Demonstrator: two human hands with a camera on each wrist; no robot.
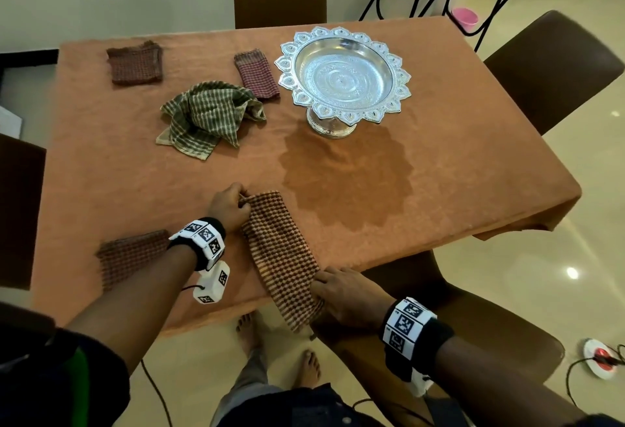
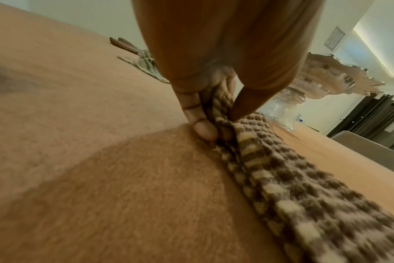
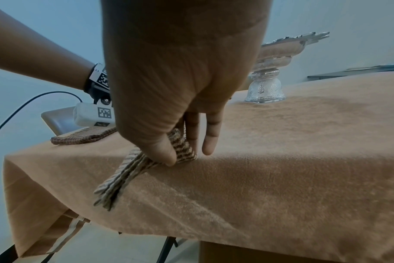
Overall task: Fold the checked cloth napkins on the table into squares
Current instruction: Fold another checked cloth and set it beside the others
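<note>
A brown and cream checked napkin (image 1: 282, 250) lies as a long folded strip near the table's front edge, its near end hanging over the edge. My left hand (image 1: 230, 205) pinches its far end (image 2: 223, 110) between thumb and fingers. My right hand (image 1: 341, 291) pinches the near end (image 3: 182, 149) at the table edge. A green checked napkin (image 1: 209, 115) lies crumpled in the middle of the table. Three folded reddish checked napkins lie at the far left (image 1: 135, 62), beside the tray (image 1: 257, 74) and at the near left (image 1: 130, 255).
A silver pedestal tray (image 1: 343, 74) stands at the far right of the orange tablecloth (image 1: 439, 172), with a darker patch in front of it. Brown chairs (image 1: 554, 64) surround the table. My bare feet (image 1: 248, 328) show below the table edge.
</note>
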